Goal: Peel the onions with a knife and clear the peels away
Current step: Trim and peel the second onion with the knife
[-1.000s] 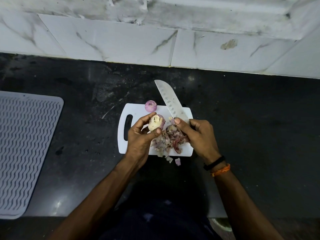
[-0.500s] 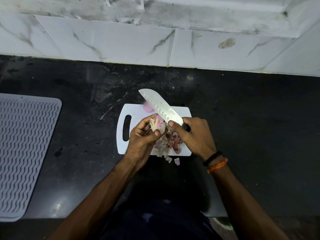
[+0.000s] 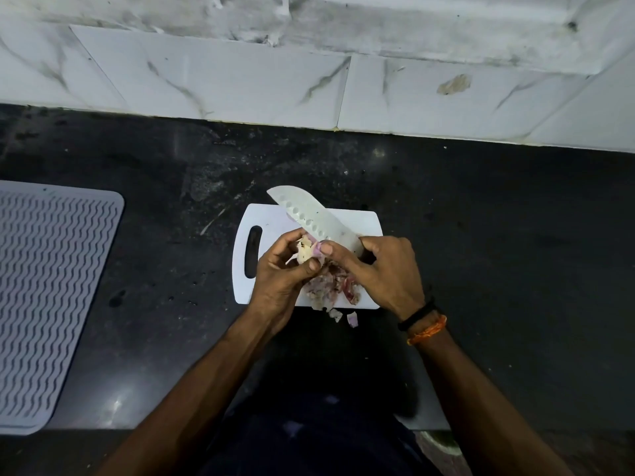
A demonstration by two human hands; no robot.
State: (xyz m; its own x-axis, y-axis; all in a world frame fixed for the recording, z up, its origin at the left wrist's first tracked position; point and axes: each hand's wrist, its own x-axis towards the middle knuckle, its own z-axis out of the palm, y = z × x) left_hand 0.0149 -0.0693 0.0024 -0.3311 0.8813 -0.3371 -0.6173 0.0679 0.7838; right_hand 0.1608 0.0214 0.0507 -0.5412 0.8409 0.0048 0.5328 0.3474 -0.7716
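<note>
Black stone countertop (image 3: 481,235) carries everything; grey ribbed drying mat (image 3: 51,297) lies at far left, well apart from the work. White plastic cutting board with a slot handle (image 3: 271,221) sits mid-counter, with a heap of pinkish onion peels (image 3: 330,286) on its near edge and a few scraps spilled just off it onto the counter. Wide steel knife with a dimpled blade (image 3: 309,218) is gripped in the right hand (image 3: 381,273), fingers curled round the handle, thumb extended onto the onion. Small partly peeled onion (image 3: 307,250) is held above the board in the left hand (image 3: 278,280), pinched between curled fingers and thumb.

Step judged: peeling in progress, skin being trapped between the right thumb and the blade. Next move likely calls for the pinched skin to be pulled away while the onion is turned, blade edge kept off the left fingers. Peel clearing is not yet done.
</note>
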